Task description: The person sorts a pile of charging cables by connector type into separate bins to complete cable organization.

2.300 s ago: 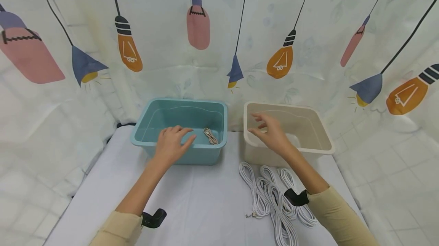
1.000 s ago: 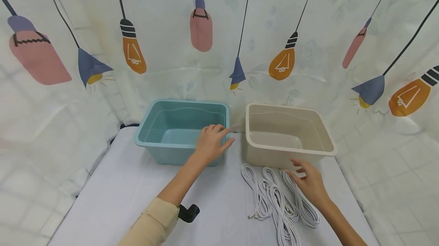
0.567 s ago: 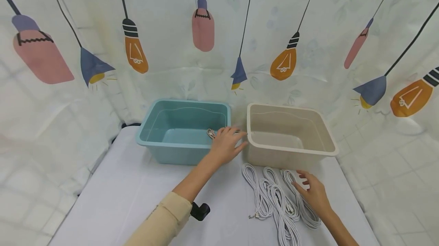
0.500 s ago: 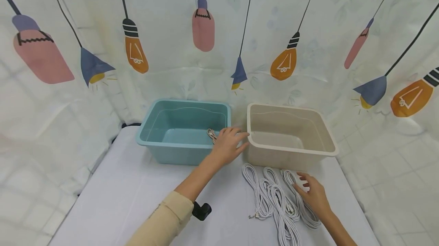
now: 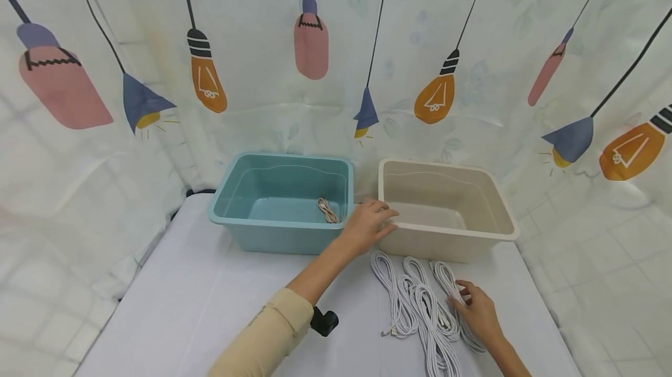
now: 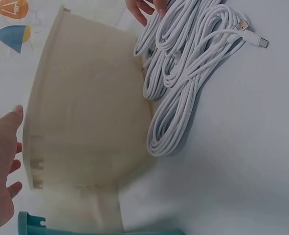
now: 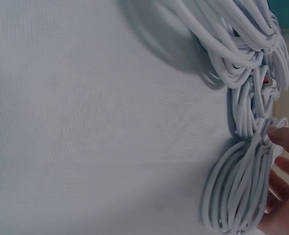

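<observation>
On the white cloth in front of the beige bin (image 5: pixel 430 242) lie several coiled white cables (image 5: pixel 427 313), some with USB plugs showing. My right hand (image 5: pixel 479 310) is at the rightmost coil (image 7: pixel 237 191), thumb on one side and curled fingers on the other. That coil still lies on the cloth, and part of it is hidden by the hand. My left hand (image 5: pixel 367 225) is over the front left corner of the beige bin, its fingers loosely extended and holding nothing. In the left wrist view the left hand (image 6: pixel 0 166) is beside the bin's rim.
A teal bin (image 5: pixel 273 237) stands left of the beige one, with a small gap between them. One thin, light brown coiled cable (image 5: pixel 328 210) is in its right end. A curtain printed with lamps (image 5: pixel 311 44) hangs behind both bins.
The left hand has moved from over the teal bin rightward to the beige bin's corner. The right hand has left the beige bin and come down to the rightmost white cable.
</observation>
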The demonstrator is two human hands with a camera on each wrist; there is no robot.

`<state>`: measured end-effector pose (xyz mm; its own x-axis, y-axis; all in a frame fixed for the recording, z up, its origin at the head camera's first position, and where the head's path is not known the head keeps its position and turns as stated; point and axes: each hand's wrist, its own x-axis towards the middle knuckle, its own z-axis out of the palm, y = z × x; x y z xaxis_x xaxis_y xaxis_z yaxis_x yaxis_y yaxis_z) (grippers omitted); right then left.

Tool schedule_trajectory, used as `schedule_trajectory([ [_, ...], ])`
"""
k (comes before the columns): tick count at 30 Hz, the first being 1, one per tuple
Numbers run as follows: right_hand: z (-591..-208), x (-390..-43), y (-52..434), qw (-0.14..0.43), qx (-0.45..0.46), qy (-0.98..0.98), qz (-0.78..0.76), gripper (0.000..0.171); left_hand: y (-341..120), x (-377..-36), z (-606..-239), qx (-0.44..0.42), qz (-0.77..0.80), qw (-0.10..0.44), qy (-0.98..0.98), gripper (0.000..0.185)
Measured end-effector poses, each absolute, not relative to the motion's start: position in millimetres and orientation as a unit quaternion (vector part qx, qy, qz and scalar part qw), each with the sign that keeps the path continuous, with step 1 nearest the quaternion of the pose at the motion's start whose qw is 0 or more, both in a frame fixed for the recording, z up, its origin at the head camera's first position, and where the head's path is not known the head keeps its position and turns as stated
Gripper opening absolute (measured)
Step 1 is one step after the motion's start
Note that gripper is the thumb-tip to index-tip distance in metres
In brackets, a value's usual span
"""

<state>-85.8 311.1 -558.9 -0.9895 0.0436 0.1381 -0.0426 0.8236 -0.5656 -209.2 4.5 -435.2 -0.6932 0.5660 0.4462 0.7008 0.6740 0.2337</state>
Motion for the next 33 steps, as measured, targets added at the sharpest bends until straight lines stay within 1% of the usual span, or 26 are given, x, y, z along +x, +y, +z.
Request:
schedule_trajectory([
  [6, -563, -85, 311, 0.042, -0.035, -0.955, 0.292, 0.051, 12, -210, -439, -0.377, -0.235, 0.186, -0.877, 0.024],
  [15, -564, -85, 312, 0.043, -0.038, -0.955, 0.292, 0.043, 20, -215, -446, -0.391, -0.258, 0.184, -0.864, 0.017],
  [18, -563, -84, 313, 0.053, -0.031, -0.955, 0.290, 0.041, 20, -216, -446, -0.389, -0.249, 0.181, -0.868, 0.015],
  [29, -555, -82, 321, 0.125, 0.026, -0.950, 0.284, 0.035, 21, -215, -439, -0.377, -0.235, 0.166, -0.880, 0.015],
  [33, -546, -82, 321, 0.124, 0.028, -0.952, 0.280, 0.035, 21, -215, -438, -0.377, -0.232, 0.170, -0.880, 0.014],
])
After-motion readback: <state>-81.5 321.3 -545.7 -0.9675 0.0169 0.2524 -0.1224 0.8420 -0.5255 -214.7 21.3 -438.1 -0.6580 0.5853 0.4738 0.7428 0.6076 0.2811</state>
